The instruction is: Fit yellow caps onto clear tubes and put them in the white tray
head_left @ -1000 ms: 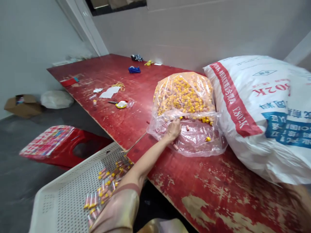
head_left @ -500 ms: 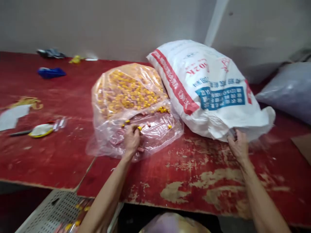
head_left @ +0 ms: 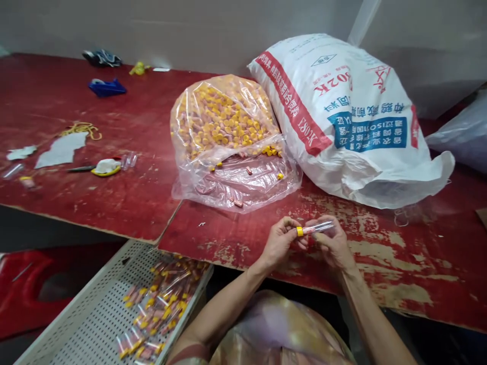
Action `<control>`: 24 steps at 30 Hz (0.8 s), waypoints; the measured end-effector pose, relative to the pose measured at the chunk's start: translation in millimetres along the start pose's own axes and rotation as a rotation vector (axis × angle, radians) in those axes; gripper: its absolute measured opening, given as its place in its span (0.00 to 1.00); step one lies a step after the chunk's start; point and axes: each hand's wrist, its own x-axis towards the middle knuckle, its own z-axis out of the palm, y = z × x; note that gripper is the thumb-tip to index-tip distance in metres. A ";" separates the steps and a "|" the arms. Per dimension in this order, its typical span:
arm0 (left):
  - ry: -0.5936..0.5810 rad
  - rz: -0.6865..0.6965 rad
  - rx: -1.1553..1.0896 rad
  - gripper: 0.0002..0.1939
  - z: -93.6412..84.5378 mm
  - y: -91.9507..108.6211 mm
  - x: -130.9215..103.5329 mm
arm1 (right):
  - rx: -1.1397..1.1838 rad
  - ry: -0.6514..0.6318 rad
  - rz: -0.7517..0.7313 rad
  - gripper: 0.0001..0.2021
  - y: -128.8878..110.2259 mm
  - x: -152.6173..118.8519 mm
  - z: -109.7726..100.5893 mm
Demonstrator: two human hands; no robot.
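Observation:
My left hand (head_left: 280, 242) pinches a yellow cap (head_left: 300, 231) with a pinkish piece attached to it. The fingers of my right hand (head_left: 335, 246) are closed around a clear plastic tube (head_left: 323, 226). Cap and tube are lined up end to end, the pinkish piece at the tube's mouth or inside it; which one I cannot tell. Behind my hands lies a clear plastic bag (head_left: 224, 121) full of yellow caps with pinkish pieces, its mouth spread towards me. To its right leans a white woven sack (head_left: 365, 91) with red and blue print, its mouth loosely open.
A white perforated crate (head_left: 95, 294) below the table's front edge holds several capped tubes (head_left: 160, 299). On the red table (head_left: 148, 132) lie scissors (head_left: 106, 167), paper (head_left: 63, 149) and a blue tape dispenser (head_left: 107, 87). A red stool (head_left: 49, 284) stands at lower left.
My left hand has left the plastic bag with a yellow cap, and my right hand has come away from the sack with a clear tube. Both have met near the table's front edge.

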 end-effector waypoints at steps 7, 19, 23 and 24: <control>-0.060 -0.094 0.214 0.16 -21.5 7.6 -5.3 | -0.347 -0.252 -0.041 0.13 12.5 -9.5 -2.0; 0.059 -0.262 0.112 0.28 -19.8 0.4 11.4 | -1.064 -0.641 -0.592 0.12 7.9 -18.3 37.2; 0.124 -0.374 0.055 0.32 -22.4 -11.0 1.0 | -1.217 -0.681 -0.918 0.15 16.9 -15.3 45.5; 0.153 -0.375 0.048 0.34 -24.8 -10.6 -2.9 | -1.199 -0.692 -0.963 0.15 20.3 -14.6 47.3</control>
